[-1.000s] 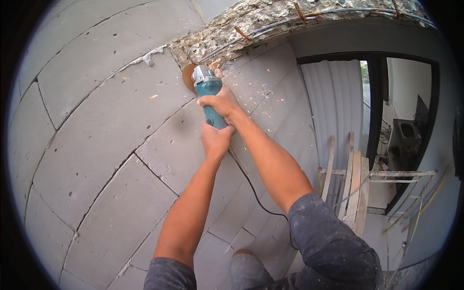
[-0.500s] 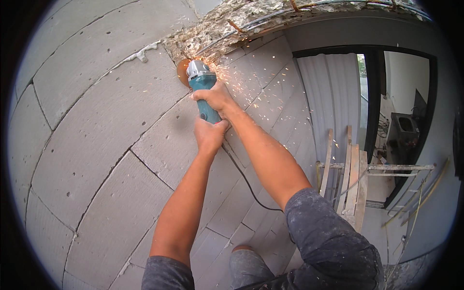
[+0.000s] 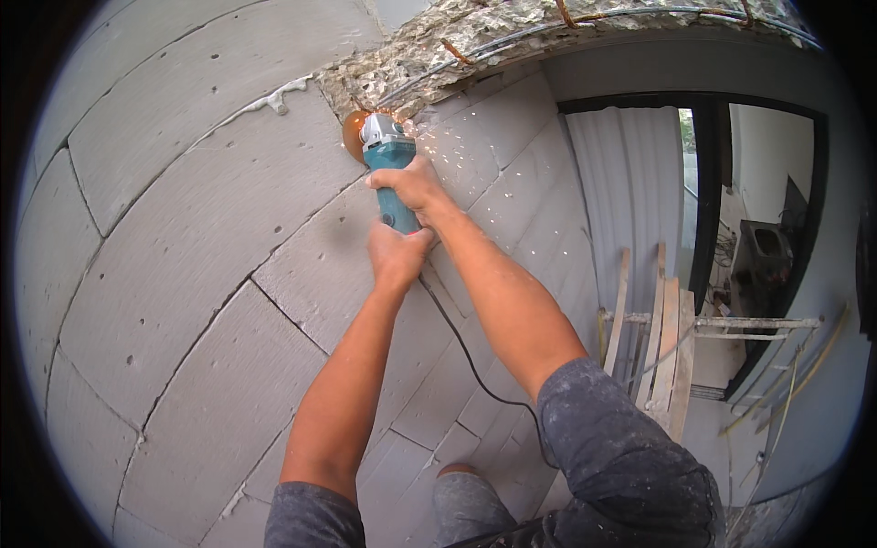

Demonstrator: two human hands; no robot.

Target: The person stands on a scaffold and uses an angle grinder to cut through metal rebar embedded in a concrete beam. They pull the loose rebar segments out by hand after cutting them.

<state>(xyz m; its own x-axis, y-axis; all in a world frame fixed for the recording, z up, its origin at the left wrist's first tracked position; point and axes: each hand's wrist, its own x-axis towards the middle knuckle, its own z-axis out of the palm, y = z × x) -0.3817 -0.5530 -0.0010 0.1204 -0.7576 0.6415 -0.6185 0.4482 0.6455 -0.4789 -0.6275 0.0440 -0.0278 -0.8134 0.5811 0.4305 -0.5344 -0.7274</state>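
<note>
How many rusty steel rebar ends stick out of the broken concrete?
3 show: one rusty rebar above the teal angle grinder, one mid-beam, one far right. More may be hidden.

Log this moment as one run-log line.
left hand: gripping rear of teal angle grinder | right hand: gripping its body | disc: at broken concrete, sparks flying | cord: hanging down

A single head-worn fisheye view looks forward and upward along both outstretched forearms, which rise from the lower edge toward a grey block wall (image 3: 183,237) close in front. The wall fills the left and centre, its joints bending near the rim; a dark-framed doorway (image 3: 703,228) lies farther off at right
</note>
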